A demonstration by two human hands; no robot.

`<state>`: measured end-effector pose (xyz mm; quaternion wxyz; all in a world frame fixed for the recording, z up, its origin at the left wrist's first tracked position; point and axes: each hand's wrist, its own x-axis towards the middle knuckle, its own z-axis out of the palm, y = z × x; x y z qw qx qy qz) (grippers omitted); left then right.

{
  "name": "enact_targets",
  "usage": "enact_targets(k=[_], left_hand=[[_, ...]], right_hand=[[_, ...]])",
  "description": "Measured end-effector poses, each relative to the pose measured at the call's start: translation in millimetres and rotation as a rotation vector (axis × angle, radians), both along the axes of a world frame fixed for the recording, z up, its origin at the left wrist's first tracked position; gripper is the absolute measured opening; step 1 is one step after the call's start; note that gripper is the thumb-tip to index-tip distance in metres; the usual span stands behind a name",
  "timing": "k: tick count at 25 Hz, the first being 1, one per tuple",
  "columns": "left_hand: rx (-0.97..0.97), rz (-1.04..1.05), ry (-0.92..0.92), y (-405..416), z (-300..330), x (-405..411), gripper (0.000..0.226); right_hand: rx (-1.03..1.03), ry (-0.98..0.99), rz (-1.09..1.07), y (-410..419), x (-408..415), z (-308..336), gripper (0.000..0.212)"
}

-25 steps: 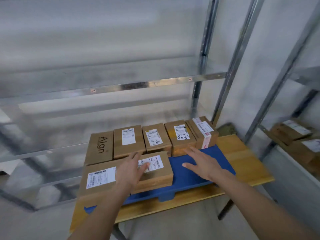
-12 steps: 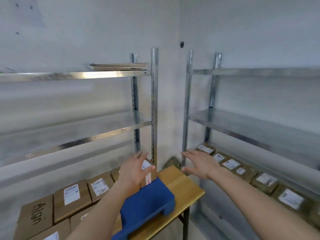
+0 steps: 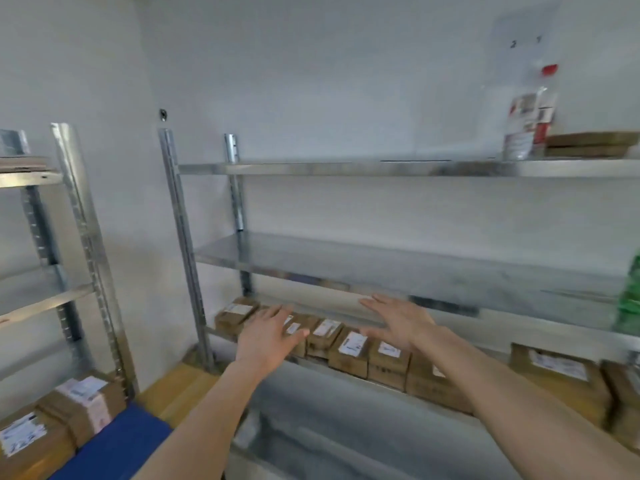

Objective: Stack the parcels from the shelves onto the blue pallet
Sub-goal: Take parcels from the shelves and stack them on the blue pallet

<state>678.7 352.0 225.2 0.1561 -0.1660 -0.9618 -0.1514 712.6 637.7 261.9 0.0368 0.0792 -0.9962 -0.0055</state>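
Observation:
A row of brown cardboard parcels [image 3: 349, 351] with white labels lies on the lower shelf [image 3: 346, 370] of the metal rack ahead. My left hand [image 3: 268, 336] hovers open over the left end of that row, fingers spread, holding nothing. My right hand [image 3: 398, 322] is also open, stretched toward the shelf just above the parcels. The blue pallet [image 3: 117, 441] sits at the bottom left on a wooden table [image 3: 180, 386], with labelled parcels [image 3: 72, 414] stacked on its left part.
A second metal rack [image 3: 86, 258] stands at the left by the room's corner. The middle shelf [image 3: 415, 268] ahead is bare metal. On the top shelf sit a plastic bag [image 3: 530, 123] and flat cardboard [image 3: 592, 143]. A green item [image 3: 630, 299] shows at the right edge.
My view has swung right from the pallet to the right-hand rack. Both hands left the pallet area and now reach toward the parcels on the lower shelf.

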Motion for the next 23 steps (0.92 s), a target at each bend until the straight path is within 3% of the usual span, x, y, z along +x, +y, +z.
enact_targets(k=[7,12,23], left_hand=[[-0.087,-0.296,-0.046,216,-24,25,0.074],[-0.109,-0.454,-0.058,322,-49,33,0.073],[-0.13,-0.611,-0.184,504,-146,-47,0.072]], right_hand=[[-0.032,-0.043,-0.366,201,116,-22,0.076],[-0.075,-0.094,-0.542,295,168,-54,0.071],[-0.121,-0.155,-0.654,434,116,-135,0.072]])
